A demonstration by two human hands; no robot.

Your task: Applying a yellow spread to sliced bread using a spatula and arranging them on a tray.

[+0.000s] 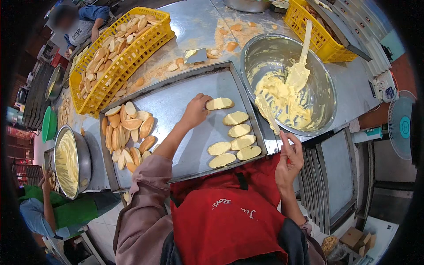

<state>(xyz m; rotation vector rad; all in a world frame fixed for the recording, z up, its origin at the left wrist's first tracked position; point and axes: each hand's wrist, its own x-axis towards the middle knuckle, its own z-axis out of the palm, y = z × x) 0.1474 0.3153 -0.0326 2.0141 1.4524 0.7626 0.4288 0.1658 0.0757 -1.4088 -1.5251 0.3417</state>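
Inside the metal baking tray, my left hand grips the left end of a bread slice topped with pale yellow cream. Several more cream-coated slices lie cream side up at the tray's right. Plain bread slices are heaped at its left end. My right hand pinches the end of a cream-smeared spreader, whose blade rests by the near left rim of a steel bowl. In that bowl, yellow cream clings around a spatula leaning on the far rim.
A yellow crate full of bread slices stands behind the tray; another yellow crate is at back right. A second cream bowl sits left. Crumbs and a foil-like wrapper lie on the metal table. Two other people work at left.
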